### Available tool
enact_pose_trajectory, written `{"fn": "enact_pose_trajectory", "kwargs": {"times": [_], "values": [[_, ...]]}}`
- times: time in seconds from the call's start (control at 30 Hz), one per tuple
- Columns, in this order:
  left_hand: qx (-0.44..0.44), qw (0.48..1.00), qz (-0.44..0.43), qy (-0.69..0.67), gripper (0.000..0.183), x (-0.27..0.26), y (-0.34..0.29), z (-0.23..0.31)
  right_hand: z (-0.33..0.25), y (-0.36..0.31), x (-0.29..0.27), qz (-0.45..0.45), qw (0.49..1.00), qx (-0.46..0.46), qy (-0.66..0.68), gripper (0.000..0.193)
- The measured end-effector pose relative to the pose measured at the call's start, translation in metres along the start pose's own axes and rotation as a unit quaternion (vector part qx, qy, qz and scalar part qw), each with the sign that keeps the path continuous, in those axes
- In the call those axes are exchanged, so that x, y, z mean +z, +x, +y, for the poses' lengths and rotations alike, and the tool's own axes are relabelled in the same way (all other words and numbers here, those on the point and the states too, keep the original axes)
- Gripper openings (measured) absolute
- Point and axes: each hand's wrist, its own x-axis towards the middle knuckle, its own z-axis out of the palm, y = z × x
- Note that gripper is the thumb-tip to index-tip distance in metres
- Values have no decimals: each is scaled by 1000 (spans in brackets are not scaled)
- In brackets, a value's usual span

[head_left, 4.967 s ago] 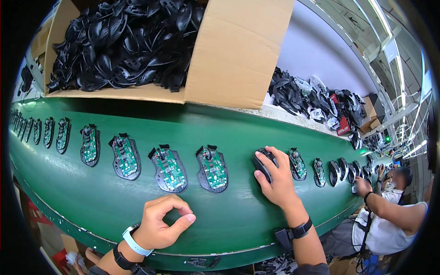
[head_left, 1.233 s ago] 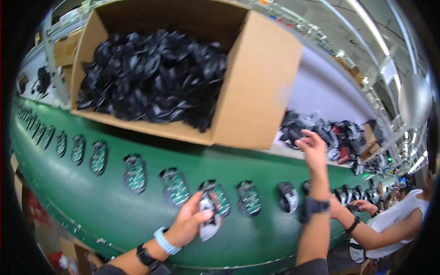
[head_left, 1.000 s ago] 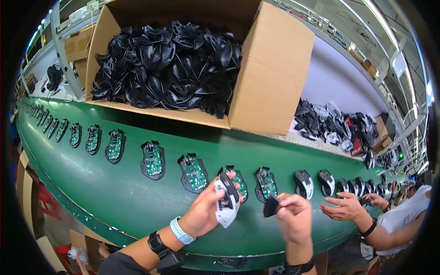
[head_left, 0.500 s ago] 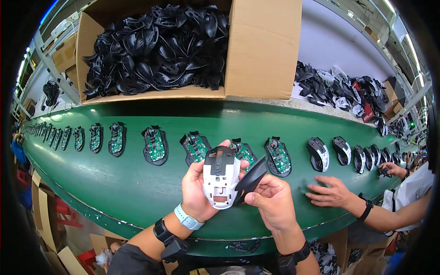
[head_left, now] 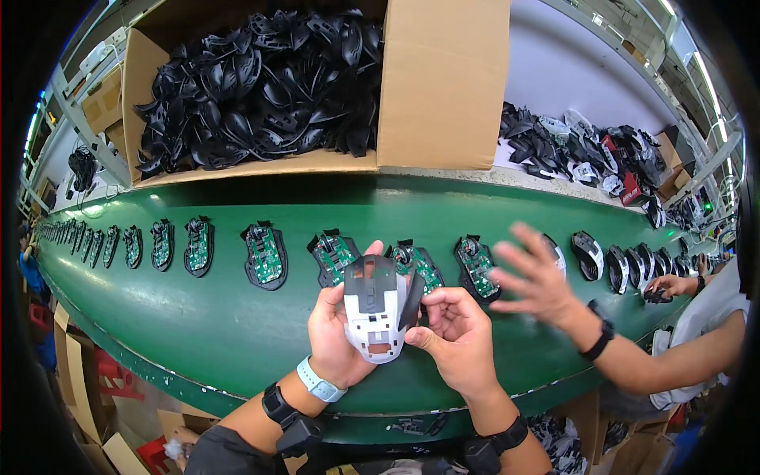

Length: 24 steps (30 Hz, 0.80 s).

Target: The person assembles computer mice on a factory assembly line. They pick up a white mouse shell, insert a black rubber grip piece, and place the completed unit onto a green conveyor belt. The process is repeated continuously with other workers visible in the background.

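Big brown cardboard box (head_left: 443, 87) sits on the shelf above the green conveyor belt (head_left: 158, 317), tipped toward the worker, packed with glossy black plastic shells (head_left: 253, 87). More cardboard boxes (head_left: 103, 99) far left, partly cut off by the lens rim. Loose heap of black and white parts (head_left: 586, 150) on the shelf to the right, with one small red package (head_left: 631, 188) in it; its print is too small to make out.

Left hand (head_left: 336, 332) is closed around a white-grey mouse shell (head_left: 372, 309), held upright above the belt's near edge. Right hand (head_left: 459, 340) is curled, thumb and fingers pinching a thin black side piece (head_left: 412, 299) against the shell's right edge.

Row of green circuit boards in black base shells (head_left: 264, 255) runs along the belt, shrinking into blur at far left. A co-worker's hand (head_left: 538, 273) is spread open over the belt, motion-blurred.
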Motion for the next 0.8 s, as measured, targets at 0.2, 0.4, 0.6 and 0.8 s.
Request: {"fn": "enact_pose_trajectory", "kwargs": {"times": [0.2, 0.4, 0.6, 0.8], "values": [[-128, 987, -95, 34, 71, -12, -2, 2, -29, -5, -25, -77, 931, -119, -337, 74], [-219, 961, -28, 169, 69, -16, -14, -11, -59, -6, -46, -275, 905, -164, -278, 112], [-246, 952, -73, 168, 76, -32, -5, -18, -69, -12, -60, -330, 907, -141, -221, 98], [-281, 944, -69, 162, 64, -27, -16, -8, -87, -1, -57, -346, 892, -131, -262, 91]]}}
